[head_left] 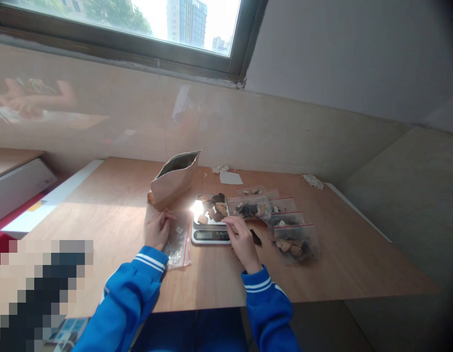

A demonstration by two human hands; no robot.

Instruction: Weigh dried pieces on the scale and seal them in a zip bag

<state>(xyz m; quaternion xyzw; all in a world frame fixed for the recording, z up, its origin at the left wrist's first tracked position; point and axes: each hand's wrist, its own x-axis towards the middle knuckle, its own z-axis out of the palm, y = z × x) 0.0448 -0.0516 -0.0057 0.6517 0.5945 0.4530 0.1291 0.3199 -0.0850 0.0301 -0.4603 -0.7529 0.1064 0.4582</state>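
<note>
A small digital scale (212, 236) sits on the table, its tray carrying several light-brown and dark lumpy pieces (221, 209). My right hand (242, 239) is at the tray's right edge, thumb and finger pinched beside the pieces. Whatever is between those fingertips is too small to make out. To the left of the scale, my left hand (157, 231) rests on a clear zip bag (179, 244) with a red seal line and a small white label. Its fingers are curled, and what they may hold is hidden. Behind it stands a brown paper pouch (175, 183), open at the top.
Several filled zip bags lie right of the scale, including one with brown chunks (294, 247) and one with dark pieces (250, 209). A dark piece (256, 237) lies by my right hand. White paper (231, 178) and crumpled tissue (312, 181) are near the wall.
</note>
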